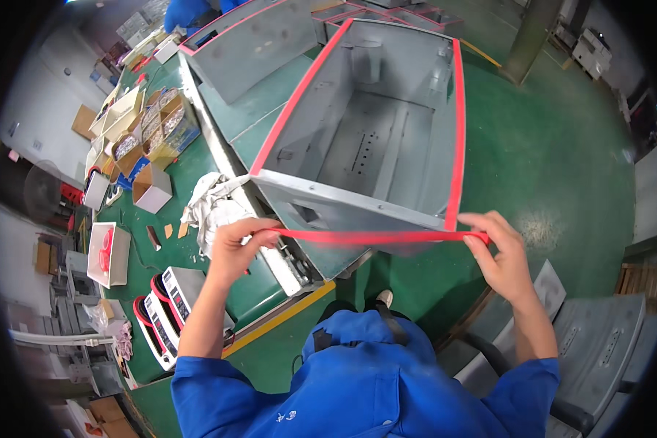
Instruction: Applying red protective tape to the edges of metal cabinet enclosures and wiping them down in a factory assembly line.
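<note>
A grey sheet-metal cabinet box lies open toward me on the edge of the green workbench. A red rubber strip runs along its left and right rims and stretches loose across the near edge. My left hand pinches the strip's left end by the near left corner. At the near right corner, my right hand grips the strip's right end. The strip is taut between both hands, just below the box's near rim.
White rags lie left of the box. Small cardboard boxes of parts, a white tray with red pieces and two meters sit on the bench. Another grey panel with red edging lies behind. Grey panels rest at right.
</note>
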Demonstrator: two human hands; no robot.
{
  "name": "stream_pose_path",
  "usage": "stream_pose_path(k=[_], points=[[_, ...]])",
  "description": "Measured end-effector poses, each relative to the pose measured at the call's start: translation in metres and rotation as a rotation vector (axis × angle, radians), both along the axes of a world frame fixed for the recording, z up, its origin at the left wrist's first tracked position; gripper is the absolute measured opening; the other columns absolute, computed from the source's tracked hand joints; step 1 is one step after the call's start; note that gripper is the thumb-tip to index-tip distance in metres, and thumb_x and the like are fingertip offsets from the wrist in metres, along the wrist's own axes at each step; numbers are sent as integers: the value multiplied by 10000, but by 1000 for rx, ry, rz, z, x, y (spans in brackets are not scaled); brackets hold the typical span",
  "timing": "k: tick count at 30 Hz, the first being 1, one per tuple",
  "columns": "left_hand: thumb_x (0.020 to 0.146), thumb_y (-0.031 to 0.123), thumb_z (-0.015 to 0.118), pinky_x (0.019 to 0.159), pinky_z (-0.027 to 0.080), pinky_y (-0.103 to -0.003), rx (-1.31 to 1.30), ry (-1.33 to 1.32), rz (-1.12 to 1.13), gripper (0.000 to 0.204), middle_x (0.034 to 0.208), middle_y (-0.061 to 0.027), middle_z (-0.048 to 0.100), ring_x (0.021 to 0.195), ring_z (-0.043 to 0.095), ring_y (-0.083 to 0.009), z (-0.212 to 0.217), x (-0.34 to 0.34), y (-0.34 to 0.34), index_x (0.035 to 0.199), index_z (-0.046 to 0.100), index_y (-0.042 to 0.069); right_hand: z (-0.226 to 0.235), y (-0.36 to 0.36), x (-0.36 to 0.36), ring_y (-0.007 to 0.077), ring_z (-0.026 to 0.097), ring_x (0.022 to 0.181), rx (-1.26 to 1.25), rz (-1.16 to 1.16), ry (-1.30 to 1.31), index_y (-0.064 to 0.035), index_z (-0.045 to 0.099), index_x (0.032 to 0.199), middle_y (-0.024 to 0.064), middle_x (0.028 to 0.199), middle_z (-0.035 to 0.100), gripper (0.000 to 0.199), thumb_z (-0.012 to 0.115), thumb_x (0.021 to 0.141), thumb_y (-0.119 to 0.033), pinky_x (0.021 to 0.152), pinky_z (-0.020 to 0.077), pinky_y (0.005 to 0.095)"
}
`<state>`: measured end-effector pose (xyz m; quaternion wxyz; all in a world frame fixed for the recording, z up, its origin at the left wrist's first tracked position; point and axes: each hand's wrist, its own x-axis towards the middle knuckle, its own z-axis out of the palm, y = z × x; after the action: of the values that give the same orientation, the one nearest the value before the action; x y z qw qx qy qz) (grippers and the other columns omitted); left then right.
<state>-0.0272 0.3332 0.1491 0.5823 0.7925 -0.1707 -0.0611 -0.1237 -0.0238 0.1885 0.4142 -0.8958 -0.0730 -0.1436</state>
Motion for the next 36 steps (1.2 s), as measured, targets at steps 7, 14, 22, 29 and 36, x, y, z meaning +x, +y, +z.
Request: stream_pose_path(k=[7,14,22,29,36], points=[[793,40,602,503,429,-205,-176,-84,68,66,708,-65,610,595,568,-104,8,47,-5,826,603,-17,-8,-16,29,28,450,606,500,-39,241,-16,522,823,-19,708,518,68,582,814,-45,549,382,181],[787,37,605,478,440,-208,-325,163,142,145,684,-57,595,575,563,-111,10,76,7,920,614,-20,4,-3,36,46,464,592,545,-107,421,-35,544,855,-22,703,515,45,549,839,-77,513,395,194],[798,53,600,420,416,-187,-245,76,43,66,629,-30,550,555,535,-89,8,96,16,795,551,9,-2,2,38,79,520,623,683,-289,496,-31,540,827,23,727,550,67,588,811,-73,522,446,215],[810,75,596,365,340,-161,-225,265,-7,68,592,-18,526,471,450,-46,10,107,24,791,550,29,-6,4,36,91,527,629,576,-252,493,8,542,825,46,733,559,125,592,813,-107,527,445,228],[811,81,594,355,342,-156,-199,376,-29,66,583,-8,525,474,486,-41,14,110,22,789,547,40,-5,0,34,90,523,636,542,-249,593,-1,555,830,40,736,565,101,583,803,-94,529,433,224]])
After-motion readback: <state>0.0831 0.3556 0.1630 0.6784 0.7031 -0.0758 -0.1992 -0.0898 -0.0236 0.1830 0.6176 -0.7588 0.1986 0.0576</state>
